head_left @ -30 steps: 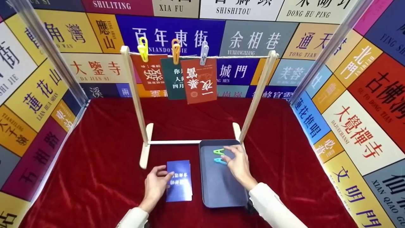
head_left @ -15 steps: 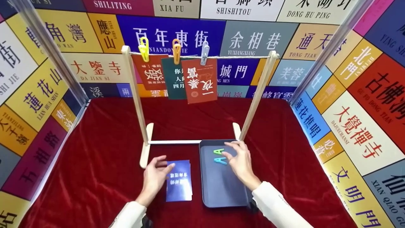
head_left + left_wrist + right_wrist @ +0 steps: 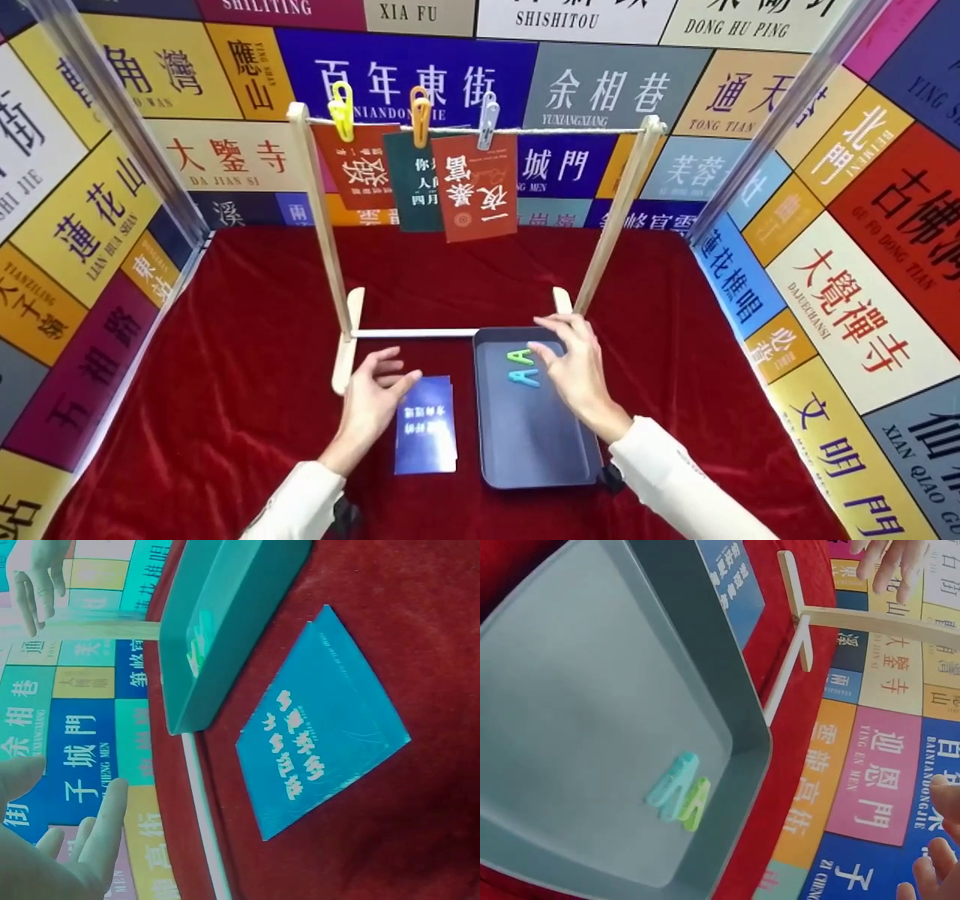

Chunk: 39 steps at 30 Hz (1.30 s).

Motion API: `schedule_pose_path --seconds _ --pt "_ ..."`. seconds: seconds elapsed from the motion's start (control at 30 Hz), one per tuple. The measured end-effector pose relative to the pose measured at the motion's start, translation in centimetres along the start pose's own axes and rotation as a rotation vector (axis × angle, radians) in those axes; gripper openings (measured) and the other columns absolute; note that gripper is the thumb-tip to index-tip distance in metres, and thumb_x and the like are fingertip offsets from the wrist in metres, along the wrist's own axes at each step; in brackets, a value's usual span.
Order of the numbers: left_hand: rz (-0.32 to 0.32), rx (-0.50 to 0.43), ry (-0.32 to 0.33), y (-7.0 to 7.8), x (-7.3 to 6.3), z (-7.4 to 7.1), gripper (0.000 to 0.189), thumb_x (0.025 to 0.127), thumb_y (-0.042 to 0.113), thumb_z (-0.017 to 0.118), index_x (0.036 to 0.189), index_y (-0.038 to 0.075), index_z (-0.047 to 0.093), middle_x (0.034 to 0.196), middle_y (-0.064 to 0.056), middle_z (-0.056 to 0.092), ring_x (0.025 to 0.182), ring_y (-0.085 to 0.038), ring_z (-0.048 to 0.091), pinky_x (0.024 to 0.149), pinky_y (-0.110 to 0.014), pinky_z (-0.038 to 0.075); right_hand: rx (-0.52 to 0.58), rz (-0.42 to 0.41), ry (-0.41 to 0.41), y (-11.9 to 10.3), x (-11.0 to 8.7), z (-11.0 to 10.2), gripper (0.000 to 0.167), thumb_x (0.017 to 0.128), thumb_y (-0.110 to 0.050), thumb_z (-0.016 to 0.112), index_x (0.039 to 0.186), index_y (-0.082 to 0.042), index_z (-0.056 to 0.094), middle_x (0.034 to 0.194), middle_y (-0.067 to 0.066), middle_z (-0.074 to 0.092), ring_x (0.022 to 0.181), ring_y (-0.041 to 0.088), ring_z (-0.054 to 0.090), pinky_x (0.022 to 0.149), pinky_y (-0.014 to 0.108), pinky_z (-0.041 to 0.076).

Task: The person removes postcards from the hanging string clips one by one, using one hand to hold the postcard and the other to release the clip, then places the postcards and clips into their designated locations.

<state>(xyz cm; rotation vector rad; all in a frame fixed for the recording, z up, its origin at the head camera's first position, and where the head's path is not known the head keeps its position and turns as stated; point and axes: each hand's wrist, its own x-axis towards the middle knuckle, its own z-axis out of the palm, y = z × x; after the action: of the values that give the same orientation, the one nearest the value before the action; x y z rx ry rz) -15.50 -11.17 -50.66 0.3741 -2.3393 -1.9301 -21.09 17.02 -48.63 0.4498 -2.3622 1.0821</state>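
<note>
My left hand [image 3: 375, 401] hovers beside the top left corner of a small stack of blue cards [image 3: 425, 439], fingers loosely bent and holding nothing. My right hand [image 3: 581, 367] hangs above the right side of a dark grey tray [image 3: 536, 450], thumb and fingers spread apart. A green clothespin [image 3: 519, 357] and a light blue clothespin [image 3: 523, 377] lie side by side in the tray's far part, close to the right thumb. In the right wrist view both clothespins [image 3: 673, 786] rest on the tray floor, free of the fingers.
Behind the tray stands a wooden frame [image 3: 321, 225] with a string [image 3: 577, 132] across its top. Yellow [image 3: 342, 112], orange [image 3: 420, 116] and pale lilac [image 3: 488, 120] clothespins hold a red card [image 3: 352, 169], a green card [image 3: 412, 195] and another red card [image 3: 480, 191]. Dark red cloth covers the table.
The left hand has come off the blue cards and moved away from me. The right hand has drawn back from the clothespins, slightly up and to the right. Both clothespins stay in the tray.
</note>
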Motion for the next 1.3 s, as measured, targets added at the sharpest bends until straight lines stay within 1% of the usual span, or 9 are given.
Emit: schedule_pose_path --seconds 0.13,0.33,0.43,0.57,0.73,0.87,1.03,1.1,1.3 --pt "0.019 -0.019 -0.001 0.9 0.2 0.0 0.053 0.086 0.009 0.079 0.134 0.001 0.057 0.122 -0.026 0.065 0.102 -0.034 0.072 0.073 -0.033 0.066 -0.005 -0.075 0.014 -0.2 0.5 -0.2 0.04 0.074 -0.004 0.086 0.112 -0.006 0.075 0.113 0.011 0.067 0.106 0.03 0.059 0.093 0.045 0.046" --pt "0.061 -0.018 -0.007 1.9 0.2 -0.2 0.056 0.086 0.01 0.079 0.136 0.0 0.054 0.124 -0.026 0.064 0.106 -0.038 0.07 0.073 -0.033 0.065 -0.005 -0.139 0.041 -0.4 0.9 -0.6 0.043 0.073 -0.006 0.087 0.113 -0.007 0.075 0.115 0.012 0.068 0.105 0.029 0.057 0.087 0.038 0.042" --pt "0.084 0.002 -0.001 2.3 0.3 -0.2 0.056 0.087 0.01 0.078 0.137 0.002 0.055 0.124 -0.024 0.064 0.108 -0.038 0.069 0.077 -0.032 0.065 -0.006 -0.161 0.055 -0.7 1.3 -0.8 0.044 0.073 -0.009 0.087 0.115 -0.007 0.075 0.117 0.012 0.068 0.109 0.03 0.057 0.086 0.035 0.04" --pt "0.113 0.053 -0.003 3.0 0.4 -0.1 0.056 0.087 0.012 0.078 0.138 0.006 0.055 0.124 -0.02 0.065 0.11 -0.037 0.069 0.084 -0.037 0.064 -0.002 -0.201 0.067 -1.3 2.0 -1.1 0.045 0.074 -0.012 0.087 0.117 -0.007 0.074 0.119 0.012 0.069 0.117 0.03 0.057 0.087 0.035 0.04" --pt "0.147 0.076 -0.023 3.9 0.6 -0.1 0.058 0.087 0.015 0.078 0.14 0.009 0.054 0.127 -0.018 0.064 0.112 -0.035 0.068 0.092 -0.042 0.062 0.012 -0.252 0.07 -2.1 2.8 -1.3 0.046 0.075 -0.014 0.087 0.119 -0.007 0.073 0.119 0.013 0.069 0.112 0.029 0.057 0.084 0.032 0.038" --pt "0.174 0.074 -0.037 4.6 0.8 -0.1 0.06 0.087 0.014 0.079 0.14 0.009 0.053 0.13 -0.018 0.064 0.113 -0.034 0.068 0.093 -0.042 0.061 0.014 -0.275 0.09 -2.5 3.4 -1.5 0.044 0.076 -0.011 0.084 0.118 -0.006 0.073 0.119 0.014 0.069 0.11 0.028 0.056 0.081 0.029 0.036" --pt "0.209 0.089 -0.046 5.3 1.0 0.0 0.064 0.083 0.01 0.082 0.14 0.009 0.053 0.13 -0.019 0.064 0.113 -0.035 0.068 0.089 -0.043 0.062 0.011 -0.295 0.108 -3.0 4.1 -1.9 0.041 0.078 -0.007 0.082 0.118 -0.008 0.074 0.119 0.011 0.068 0.109 0.028 0.056 0.08 0.028 0.034" --pt "0.223 0.079 -0.053 5.6 1.1 0.0 0.066 0.081 0.007 0.083 0.14 0.008 0.052 0.13 -0.02 0.063 0.114 -0.037 0.067 0.088 -0.045 0.063 0.009 -0.307 0.104 -3.2 4.3 -2.2 0.041 0.078 -0.008 0.082 0.119 -0.008 0.073 0.121 0.011 0.068 0.109 0.028 0.056 0.079 0.029 0.034" --pt "0.284 0.073 -0.058 6.7 1.3 0.2 0.07 0.078 0.007 0.085 0.14 0.007 0.053 0.13 -0.021 0.062 0.116 -0.037 0.066 0.096 -0.045 0.06 -0.004 -0.341 0.088 -3.5 5.1 -2.7 0.046 0.078 -0.011 0.083 0.122 -0.009 0.072 0.124 0.011 0.067 0.112 0.028 0.055 0.081 0.033 0.036"
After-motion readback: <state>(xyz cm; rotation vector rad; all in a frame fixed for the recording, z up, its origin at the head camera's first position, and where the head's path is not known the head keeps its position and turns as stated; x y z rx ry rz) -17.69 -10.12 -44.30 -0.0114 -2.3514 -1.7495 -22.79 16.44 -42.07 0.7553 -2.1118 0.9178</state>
